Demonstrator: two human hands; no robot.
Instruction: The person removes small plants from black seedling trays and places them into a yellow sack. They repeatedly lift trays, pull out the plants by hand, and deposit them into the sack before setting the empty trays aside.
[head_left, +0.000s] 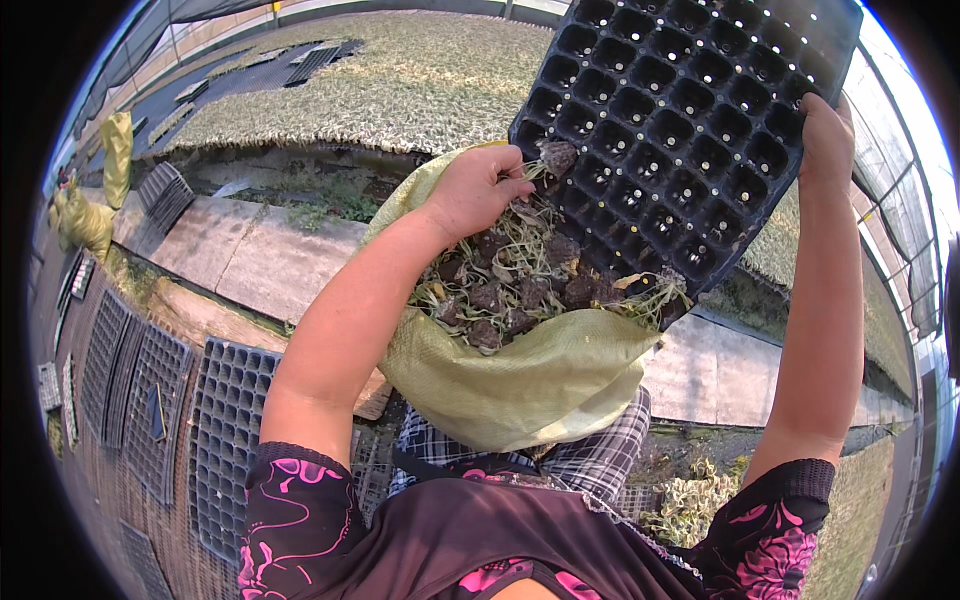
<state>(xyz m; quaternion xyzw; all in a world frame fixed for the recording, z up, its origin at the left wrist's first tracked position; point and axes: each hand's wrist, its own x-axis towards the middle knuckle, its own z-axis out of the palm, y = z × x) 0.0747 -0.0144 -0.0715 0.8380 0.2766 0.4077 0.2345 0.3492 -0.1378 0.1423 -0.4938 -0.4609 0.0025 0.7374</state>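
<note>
My right hand grips the right edge of a black plastic seedling tray, which is tilted with its lower end in the mouth of a yellow-green woven sack. Most of the tray's cells look bare. Between the fingers of my left hand are the limp stems of a seedling plug, its dark root ball lying against the tray's left edge. Inside the sack lies a heap of wilted seedling plugs with brown soil. Another withered seedling rests at the tray's lower end, by the sack's rim.
Behind the sack runs a concrete walkway, with a wide bed of pale, dry seedlings beyond. Several seedling trays lie at the left. A stack of trays and yellow sacks stand farther off.
</note>
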